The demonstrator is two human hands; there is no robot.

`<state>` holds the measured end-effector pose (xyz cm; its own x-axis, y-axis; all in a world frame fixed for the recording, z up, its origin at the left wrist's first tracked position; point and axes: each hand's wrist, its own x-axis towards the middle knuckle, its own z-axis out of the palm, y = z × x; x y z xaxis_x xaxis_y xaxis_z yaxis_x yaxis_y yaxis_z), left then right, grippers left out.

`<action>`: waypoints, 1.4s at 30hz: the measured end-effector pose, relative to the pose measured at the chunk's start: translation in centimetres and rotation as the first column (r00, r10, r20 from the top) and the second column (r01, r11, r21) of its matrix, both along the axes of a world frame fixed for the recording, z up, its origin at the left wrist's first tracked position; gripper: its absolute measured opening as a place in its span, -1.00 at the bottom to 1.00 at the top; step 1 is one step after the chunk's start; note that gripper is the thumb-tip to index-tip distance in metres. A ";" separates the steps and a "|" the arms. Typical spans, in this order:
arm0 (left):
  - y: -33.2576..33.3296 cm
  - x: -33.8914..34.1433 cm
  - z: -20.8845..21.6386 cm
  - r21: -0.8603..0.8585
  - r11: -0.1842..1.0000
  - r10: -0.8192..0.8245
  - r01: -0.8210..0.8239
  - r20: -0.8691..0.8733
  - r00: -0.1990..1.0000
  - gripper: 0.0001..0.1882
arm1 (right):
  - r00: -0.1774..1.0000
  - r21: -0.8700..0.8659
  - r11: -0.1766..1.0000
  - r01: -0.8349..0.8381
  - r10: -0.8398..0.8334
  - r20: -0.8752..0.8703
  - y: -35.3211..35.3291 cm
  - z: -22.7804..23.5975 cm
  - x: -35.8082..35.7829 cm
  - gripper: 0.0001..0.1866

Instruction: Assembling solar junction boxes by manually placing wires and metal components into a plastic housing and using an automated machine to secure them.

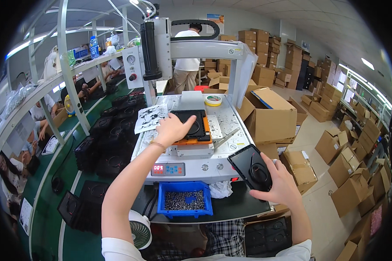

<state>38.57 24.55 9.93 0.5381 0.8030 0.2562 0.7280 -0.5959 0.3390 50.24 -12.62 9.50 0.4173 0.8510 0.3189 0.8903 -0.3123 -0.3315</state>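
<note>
A black rectangular housing (pixel 190 116) lies in an orange fixture (pixel 210 135) on the bed of a benchtop machine. My left hand (pixel 173 129) is over the left side of this housing, its thumb and fingers spread and seeming to touch it. My right hand (pixel 282 185) grips a second black housing (pixel 251 164) by its right side, held tilted off the machine's front right corner. A thin black cable lies coiled on that housing. Beside my left hand, a printed sheet (pixel 149 118) rests on the bed, and a roll of yellow tape (pixel 213 100) sits behind the fixture.
A blue bin (pixel 185 212) of small metal parts stands below the control panel (pixel 168 169). Stacked black housings (pixel 113 135) cover the green bench at left. An open carton (pixel 270 119) stands to the right. The machine's gantry (pixel 202 50) spans overhead. Other people sit along the left.
</note>
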 end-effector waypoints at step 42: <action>-9.9 -19.4 5.6 -0.071 0.995 0.058 -0.063 -0.073 0.996 0.21 | 0.979 0.624 0.770 -0.131 0.004 0.202 21.3 -3.4 -1.8 -0.46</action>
<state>19.19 14.65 15.56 0.5025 0.8499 0.1585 0.7857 -0.5254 0.3265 48.42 8.71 6.07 0.2480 0.4532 0.8562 0.9638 -0.0257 -0.2655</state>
